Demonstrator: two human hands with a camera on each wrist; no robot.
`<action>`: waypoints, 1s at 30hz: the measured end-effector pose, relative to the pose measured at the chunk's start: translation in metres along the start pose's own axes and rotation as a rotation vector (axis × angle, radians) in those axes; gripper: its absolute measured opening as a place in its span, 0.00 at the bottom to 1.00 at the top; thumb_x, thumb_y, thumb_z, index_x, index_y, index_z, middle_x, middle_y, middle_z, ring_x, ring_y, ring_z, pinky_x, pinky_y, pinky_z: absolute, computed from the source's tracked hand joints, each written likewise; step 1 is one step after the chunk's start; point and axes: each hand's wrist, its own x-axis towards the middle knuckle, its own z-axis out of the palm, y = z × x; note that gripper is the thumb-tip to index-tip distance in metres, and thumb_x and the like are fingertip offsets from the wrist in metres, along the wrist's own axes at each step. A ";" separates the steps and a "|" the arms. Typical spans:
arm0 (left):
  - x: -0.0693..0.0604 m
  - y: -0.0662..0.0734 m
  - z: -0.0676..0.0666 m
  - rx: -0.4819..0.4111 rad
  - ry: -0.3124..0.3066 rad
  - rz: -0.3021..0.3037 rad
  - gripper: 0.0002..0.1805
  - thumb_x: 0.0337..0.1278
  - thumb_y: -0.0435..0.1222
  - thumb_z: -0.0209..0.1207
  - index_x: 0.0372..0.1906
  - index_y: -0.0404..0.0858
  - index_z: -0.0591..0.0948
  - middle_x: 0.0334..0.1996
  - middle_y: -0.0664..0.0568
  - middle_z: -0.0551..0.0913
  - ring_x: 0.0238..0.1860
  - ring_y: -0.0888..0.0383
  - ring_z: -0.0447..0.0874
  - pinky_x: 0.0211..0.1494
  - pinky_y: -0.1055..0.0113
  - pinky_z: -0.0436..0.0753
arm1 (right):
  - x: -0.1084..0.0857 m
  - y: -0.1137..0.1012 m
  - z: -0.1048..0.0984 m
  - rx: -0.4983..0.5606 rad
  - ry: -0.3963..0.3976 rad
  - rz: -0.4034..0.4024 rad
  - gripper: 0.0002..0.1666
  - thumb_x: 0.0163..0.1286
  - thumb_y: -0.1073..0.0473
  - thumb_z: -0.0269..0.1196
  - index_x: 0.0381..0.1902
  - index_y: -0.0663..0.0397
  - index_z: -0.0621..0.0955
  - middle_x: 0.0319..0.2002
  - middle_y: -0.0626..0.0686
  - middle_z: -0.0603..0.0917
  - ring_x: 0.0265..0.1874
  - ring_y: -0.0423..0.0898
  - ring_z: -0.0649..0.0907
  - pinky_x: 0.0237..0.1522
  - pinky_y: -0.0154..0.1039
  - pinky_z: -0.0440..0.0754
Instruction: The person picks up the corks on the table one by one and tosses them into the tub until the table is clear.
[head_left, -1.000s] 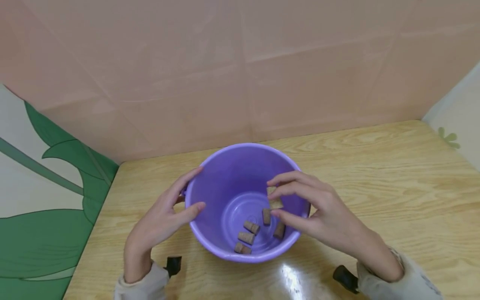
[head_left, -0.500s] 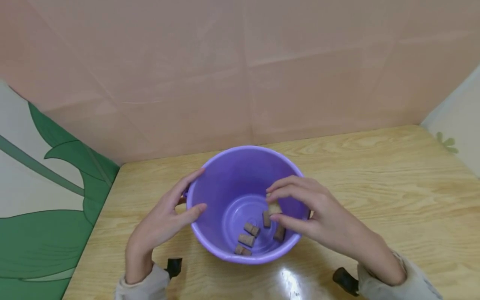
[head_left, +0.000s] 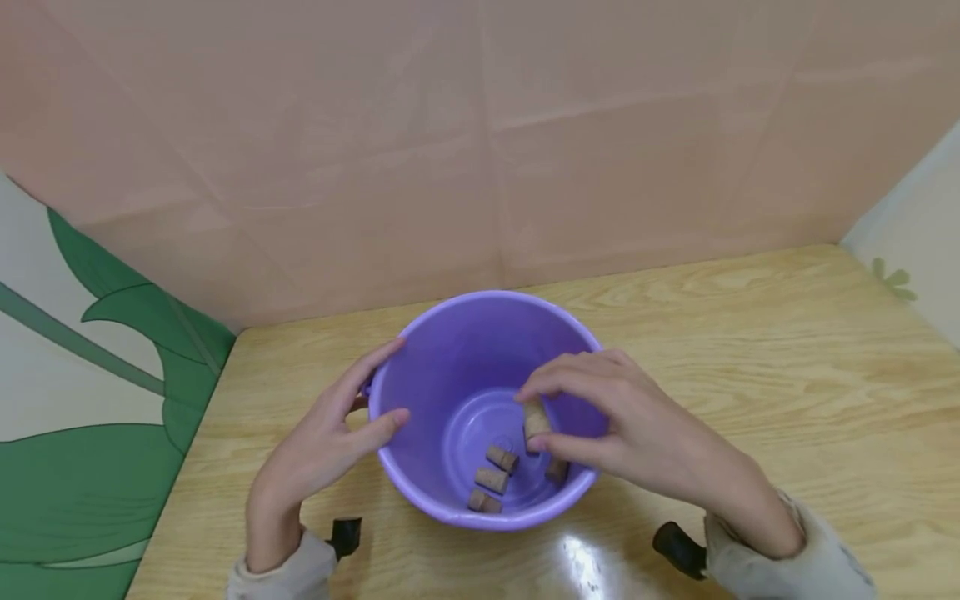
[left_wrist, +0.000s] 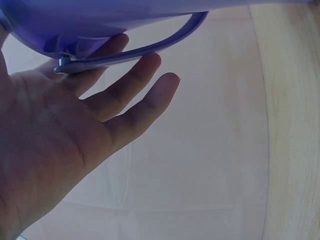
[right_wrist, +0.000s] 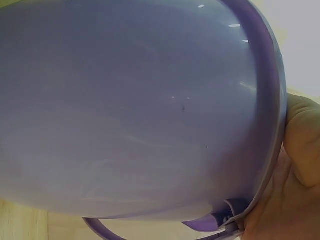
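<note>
A purple bucket [head_left: 487, 333] stands on the wooden table. My left hand [head_left: 322, 442] holds its left rim, thumb inside and fingers outside. In the left wrist view those fingers lie beside the bucket's handle [left_wrist: 175, 37]. Reaching over the right rim, my right hand [head_left: 637, 425] pinches a light cork [head_left: 536, 421] between thumb and fingers, inside the bucket. Brown corks lie below: one notched cork [head_left: 502, 458], a paler cork [head_left: 491, 480], another near the front wall [head_left: 484, 502], and one partly hidden under the right thumb [head_left: 557, 471]. The right wrist view shows mostly the bucket's outer wall [right_wrist: 125, 110].
The wood-grain table [head_left: 750, 358] extends to both sides. Behind it rises a pinkish covered wall [head_left: 480, 167]. A panel with green leaves [head_left: 90, 492] borders the left, a pale panel [head_left: 922, 233] the right. Black wrist-camera pieces [head_left: 680, 550] stick out near the sleeves.
The right hand has moved slightly left and lower into the bucket with the cork, now covering the cork that lay beneath it. The left hand stays at the rim.
</note>
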 end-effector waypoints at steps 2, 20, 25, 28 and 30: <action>0.000 0.000 -0.001 0.003 0.000 0.002 0.38 0.65 0.39 0.61 0.77 0.55 0.59 0.67 0.48 0.73 0.59 0.49 0.78 0.61 0.45 0.76 | 0.000 0.000 0.000 -0.001 0.005 -0.008 0.21 0.58 0.52 0.73 0.50 0.34 0.82 0.49 0.33 0.83 0.53 0.40 0.80 0.55 0.43 0.67; -0.003 0.001 -0.002 0.020 0.004 0.004 0.38 0.66 0.39 0.61 0.77 0.55 0.59 0.64 0.49 0.75 0.57 0.51 0.78 0.60 0.49 0.77 | 0.000 -0.001 0.002 0.015 -0.001 0.002 0.21 0.58 0.51 0.73 0.50 0.34 0.82 0.49 0.33 0.83 0.55 0.41 0.80 0.56 0.46 0.68; -0.003 0.001 -0.002 0.016 0.006 0.006 0.38 0.66 0.39 0.61 0.77 0.55 0.59 0.64 0.49 0.75 0.57 0.51 0.78 0.60 0.48 0.77 | 0.001 -0.001 0.002 0.013 -0.005 -0.001 0.21 0.58 0.51 0.73 0.50 0.34 0.82 0.49 0.33 0.83 0.54 0.41 0.80 0.56 0.45 0.67; -0.003 0.000 -0.001 0.012 0.003 0.005 0.38 0.66 0.39 0.61 0.77 0.55 0.59 0.64 0.48 0.75 0.57 0.50 0.78 0.60 0.47 0.77 | 0.001 0.000 0.002 0.009 -0.007 -0.004 0.22 0.58 0.52 0.73 0.51 0.34 0.82 0.49 0.34 0.83 0.54 0.40 0.80 0.56 0.44 0.67; -0.003 0.000 -0.001 0.005 0.002 0.000 0.38 0.66 0.39 0.61 0.77 0.55 0.59 0.65 0.48 0.74 0.58 0.50 0.78 0.60 0.46 0.77 | 0.001 0.000 0.002 0.005 -0.008 -0.005 0.22 0.58 0.52 0.73 0.51 0.34 0.82 0.49 0.34 0.83 0.54 0.40 0.79 0.56 0.43 0.67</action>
